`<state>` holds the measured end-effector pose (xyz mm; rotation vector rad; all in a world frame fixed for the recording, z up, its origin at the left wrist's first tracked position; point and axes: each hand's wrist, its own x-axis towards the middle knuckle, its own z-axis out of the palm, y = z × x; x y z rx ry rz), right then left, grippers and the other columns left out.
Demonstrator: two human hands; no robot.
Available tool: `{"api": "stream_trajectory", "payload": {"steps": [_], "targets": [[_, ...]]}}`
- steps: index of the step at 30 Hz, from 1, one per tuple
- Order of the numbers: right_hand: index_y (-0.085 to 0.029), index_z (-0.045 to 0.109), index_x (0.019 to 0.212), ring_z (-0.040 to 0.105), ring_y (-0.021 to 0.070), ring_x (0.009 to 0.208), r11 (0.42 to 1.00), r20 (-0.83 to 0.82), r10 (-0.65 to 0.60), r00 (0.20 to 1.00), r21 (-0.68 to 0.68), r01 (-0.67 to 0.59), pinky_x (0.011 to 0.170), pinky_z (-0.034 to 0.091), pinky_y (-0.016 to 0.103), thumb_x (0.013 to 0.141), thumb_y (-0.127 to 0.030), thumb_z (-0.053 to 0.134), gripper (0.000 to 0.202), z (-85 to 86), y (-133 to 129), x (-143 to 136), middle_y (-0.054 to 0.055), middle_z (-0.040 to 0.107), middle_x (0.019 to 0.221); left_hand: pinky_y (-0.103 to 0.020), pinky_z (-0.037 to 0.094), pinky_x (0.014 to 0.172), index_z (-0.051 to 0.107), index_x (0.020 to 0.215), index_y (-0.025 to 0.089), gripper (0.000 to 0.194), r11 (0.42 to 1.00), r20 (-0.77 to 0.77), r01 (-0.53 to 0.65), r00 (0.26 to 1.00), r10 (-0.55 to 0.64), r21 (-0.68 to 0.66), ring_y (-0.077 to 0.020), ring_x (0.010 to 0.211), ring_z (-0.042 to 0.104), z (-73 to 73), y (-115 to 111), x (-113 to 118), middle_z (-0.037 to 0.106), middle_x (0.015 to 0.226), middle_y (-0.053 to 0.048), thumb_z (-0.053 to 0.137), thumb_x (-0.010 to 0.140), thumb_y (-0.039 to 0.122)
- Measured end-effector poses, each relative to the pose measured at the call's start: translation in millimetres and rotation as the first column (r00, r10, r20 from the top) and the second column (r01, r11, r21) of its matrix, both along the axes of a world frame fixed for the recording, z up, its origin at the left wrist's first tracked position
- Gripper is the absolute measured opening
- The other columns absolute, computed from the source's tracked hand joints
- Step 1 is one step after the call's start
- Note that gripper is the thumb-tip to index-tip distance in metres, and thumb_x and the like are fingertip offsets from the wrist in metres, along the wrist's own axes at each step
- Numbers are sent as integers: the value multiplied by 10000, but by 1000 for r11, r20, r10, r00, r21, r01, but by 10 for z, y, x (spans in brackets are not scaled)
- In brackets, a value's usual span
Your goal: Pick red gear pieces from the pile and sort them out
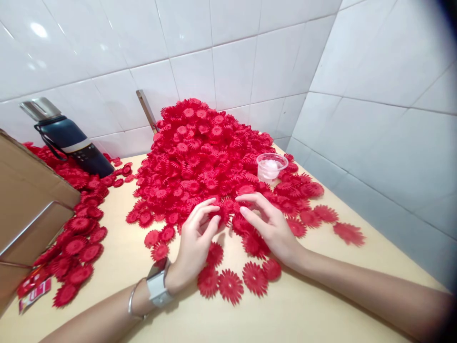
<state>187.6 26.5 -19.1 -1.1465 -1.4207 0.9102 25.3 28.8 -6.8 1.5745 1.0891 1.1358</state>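
A red paper flower [227, 209] with a fringed edge is between my two hands, just in front of a large heap of similar flowers [200, 147]. My left hand [194, 233], wearing a watch and a bangle, has its thumb and bent fingers closed at the flower's left side. From the right, my right hand [271, 226] meets the flower's edge with curved thumb and forefinger. Its other fingers are partly hidden. Several loose flowers [230, 286] lie flat on the table below the hands.
A clear plastic cup [271, 167] with whitish contents rests at the heap's right side. On the left are a dark blue flask [76, 143], a cardboard box [32, 190], more red flowers [76, 245] and a small packet [34, 294]. White tiled walls border the table [314, 309].
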Motion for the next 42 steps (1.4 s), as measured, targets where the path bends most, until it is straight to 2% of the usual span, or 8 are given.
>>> {"api": "stream_trajectory", "payload": {"steps": [6,9,12,15,18,23,35,42], "targets": [[-228,585,939,525,199,980,999,74,31,997,15,-32,881,401,343,818,-305,519,158,-15,-18,3,44,558,998,-298,491,832,509,1050,226,231,999,29,-34,999,35,-35,-167,954,594,-20,2,2,581,1100,-46,519,819,227],[-224,533,977,568,166,786,999,11,21,1000,-39,-21,757,451,313,820,-316,515,183,-28,-28,-13,9,573,801,-291,488,840,512,1027,225,238,997,42,-66,997,67,-24,-163,963,589,-38,6,-3,613,1018,-33,559,794,216],[-218,509,987,514,130,585,998,21,12,1000,-59,-10,605,440,270,825,-313,508,188,-17,-44,-19,-40,497,616,-276,499,818,512,1022,234,250,996,42,-86,995,86,-21,-148,928,598,-45,5,-11,611,988,-19,574,783,203],[-199,567,817,526,145,646,997,139,69,988,26,-73,608,424,276,816,-268,513,88,10,-55,-19,3,560,687,-255,517,769,508,1021,242,262,997,43,-72,996,73,-18,-131,856,613,-41,-6,-15,609,899,4,584,775,196],[-192,577,703,532,155,673,982,223,161,961,66,-180,628,421,285,807,-244,522,128,25,-55,-18,17,577,694,-239,528,735,516,1026,249,281,1000,29,-3,1000,3,18,-121,799,624,-26,-37,-18,621,822,18,593,765,179],[-188,563,707,529,142,659,978,148,206,967,-14,-207,604,419,258,815,-278,520,146,26,-46,-12,7,560,689,-253,543,736,566,1000,237,237,996,-43,82,996,-80,40,-145,857,630,10,-98,-27,654,917,-21,578,772,173],[-186,558,749,525,153,702,970,90,240,967,-48,-237,632,402,264,845,-272,462,161,46,-44,-4,8,556,712,-247,525,742,506,1002,218,246,999,8,41,999,-41,-21,-134,811,636,-4,-39,-5,642,829,-3,578,772,171],[-181,544,722,509,136,669,965,2,241,971,-111,-239,625,396,247,842,-295,472,180,38,-39,1,-11,542,684,-245,521,764,587,922,202,159,993,-113,111,988,-107,33,-145,878,611,18,-75,-31,644,926,-28,544,784,136]]}}
